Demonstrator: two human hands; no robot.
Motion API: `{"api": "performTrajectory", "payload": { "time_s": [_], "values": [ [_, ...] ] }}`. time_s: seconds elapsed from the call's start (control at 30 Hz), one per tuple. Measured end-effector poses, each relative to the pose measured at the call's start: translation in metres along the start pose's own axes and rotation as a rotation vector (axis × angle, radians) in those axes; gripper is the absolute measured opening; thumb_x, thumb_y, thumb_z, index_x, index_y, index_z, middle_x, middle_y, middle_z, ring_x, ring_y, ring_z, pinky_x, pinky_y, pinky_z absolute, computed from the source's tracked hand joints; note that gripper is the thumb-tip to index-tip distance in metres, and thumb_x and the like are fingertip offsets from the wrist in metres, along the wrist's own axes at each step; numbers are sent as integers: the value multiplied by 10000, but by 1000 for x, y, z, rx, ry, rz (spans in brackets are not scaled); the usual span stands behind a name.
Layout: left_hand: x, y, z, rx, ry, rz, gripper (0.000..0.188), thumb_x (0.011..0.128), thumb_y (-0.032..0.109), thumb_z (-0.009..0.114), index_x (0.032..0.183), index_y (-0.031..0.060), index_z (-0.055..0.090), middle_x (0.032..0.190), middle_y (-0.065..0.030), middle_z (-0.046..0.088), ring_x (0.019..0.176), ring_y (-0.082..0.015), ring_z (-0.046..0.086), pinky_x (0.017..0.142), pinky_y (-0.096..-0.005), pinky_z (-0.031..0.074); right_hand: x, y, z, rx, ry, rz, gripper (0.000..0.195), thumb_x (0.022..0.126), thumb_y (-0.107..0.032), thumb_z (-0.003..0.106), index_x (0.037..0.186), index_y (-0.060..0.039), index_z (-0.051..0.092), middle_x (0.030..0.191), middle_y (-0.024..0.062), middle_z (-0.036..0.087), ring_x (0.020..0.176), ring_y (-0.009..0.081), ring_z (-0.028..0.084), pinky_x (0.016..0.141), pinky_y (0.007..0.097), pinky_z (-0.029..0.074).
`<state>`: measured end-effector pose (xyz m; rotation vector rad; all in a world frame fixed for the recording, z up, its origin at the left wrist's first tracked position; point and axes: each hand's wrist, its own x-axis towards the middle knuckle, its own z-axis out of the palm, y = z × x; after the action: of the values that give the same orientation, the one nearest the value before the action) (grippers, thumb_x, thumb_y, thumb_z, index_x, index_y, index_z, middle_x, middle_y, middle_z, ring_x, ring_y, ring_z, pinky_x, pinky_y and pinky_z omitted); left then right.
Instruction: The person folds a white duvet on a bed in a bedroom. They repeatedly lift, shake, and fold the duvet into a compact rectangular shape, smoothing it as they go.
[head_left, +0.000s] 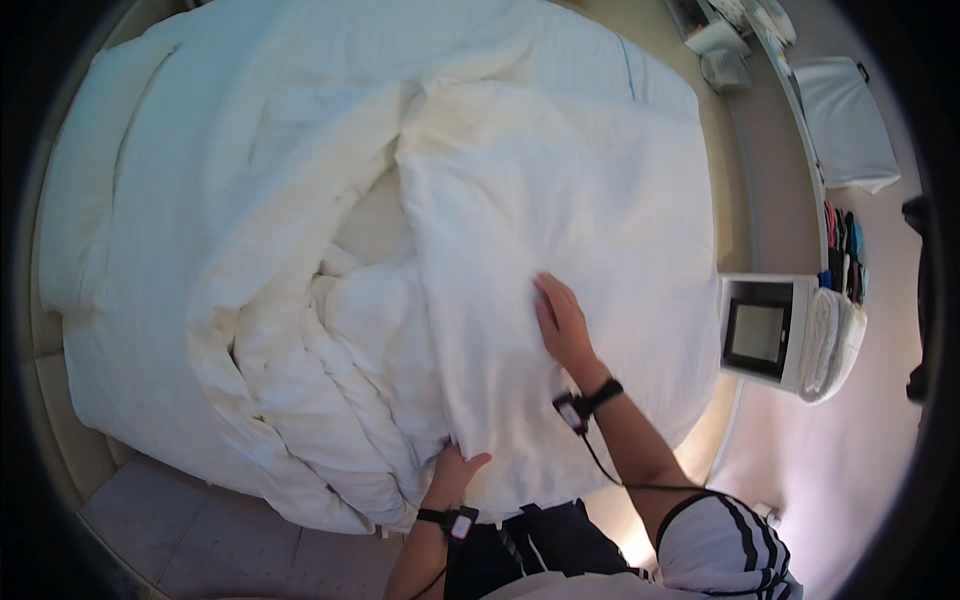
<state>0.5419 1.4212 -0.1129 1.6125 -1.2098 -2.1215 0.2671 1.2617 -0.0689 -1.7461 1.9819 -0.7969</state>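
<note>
A white duvet (555, 225) lies spread over the right part of the bed, with a straight folded edge running down its left side. At the near end of that edge, my left hand (454, 474) grips the fabric, thumb on top and fingers tucked beneath. My right hand (564, 319) rests palm down on the duvet's surface, farther up and to the right, holding nothing. Left of the folded edge lies rumpled white bedding (330, 390) in deep creases. Both wrists wear black straps with small devices and cables.
A padded headboard (56, 405) borders the bed on the left. White pillows or folded bedding (82, 202) lie beside it. At right stand a white cabinet with a dark-framed front (757, 330), folded white textiles (832, 345) and a shelf edge (806, 135). Grey floor tiles (217, 525) show at lower left.
</note>
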Motion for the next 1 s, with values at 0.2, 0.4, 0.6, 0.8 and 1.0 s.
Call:
{"api": "performTrajectory", "payload": {
  "time_s": [0.2, 0.4, 0.6, 0.8, 1.0],
  "values": [
    [-28, -68, 5, 211, -179, -155, 420, 734, 239, 757, 1032, -40, 660, 993, -212, 686, 946, -339, 657, 805, -384, 512, -247, 29, -79, -484, 119, 407, 393, 875, -39, 530, 1258, 33, 480, 1349, 227, 465, 1292, 387, 388, 1064, 476, 312],
    [-63, -87, 22, 185, -233, -258, 513, 722, 169, 777, 1137, -70, 594, 1108, -174, 655, 1011, -281, 619, 876, -339, 479, -450, 97, -79, -293, 198, 1334, 410, 860, -263, 654, 1112, 34, 524, 1076, 203, 592, 998, 312, 585, 840, 438, 486],
    [-96, -119, 39, 458, -86, -211, 469, 747, 216, 759, 1105, -56, 625, 1071, -205, 668, 979, -319, 641, 835, -356, 487, -450, 99, -56, 705, 220, 1637, 323, 860, -295, 669, 895, -3, 535, 799, 107, 601, 684, 215, 635, 535, 337, 545],
    [-146, -133, 48, -102, 86, -318, 415, 811, 115, 682, 1170, -71, 587, 1146, -146, 639, 1048, -293, 613, 926, -387, 466, -470, 112, -57, 1117, 234, 1653, 246, 822, -250, 677, 901, -66, 534, 839, 56, 552, 797, 209, 586, 710, 438, 535],
    [-215, -90, 78, -703, 273, -275, 533, 765, -5, 534, 1285, -76, 443, 1296, -185, 524, 1165, -338, 534, 1043, -437, 401, -457, 73, -78, 1048, -276, 1582, 559, 794, -390, 728, 1169, -45, 499, 1111, 135, 535, 1041, 276, 534, 809, 513, 500]
  ]
}}
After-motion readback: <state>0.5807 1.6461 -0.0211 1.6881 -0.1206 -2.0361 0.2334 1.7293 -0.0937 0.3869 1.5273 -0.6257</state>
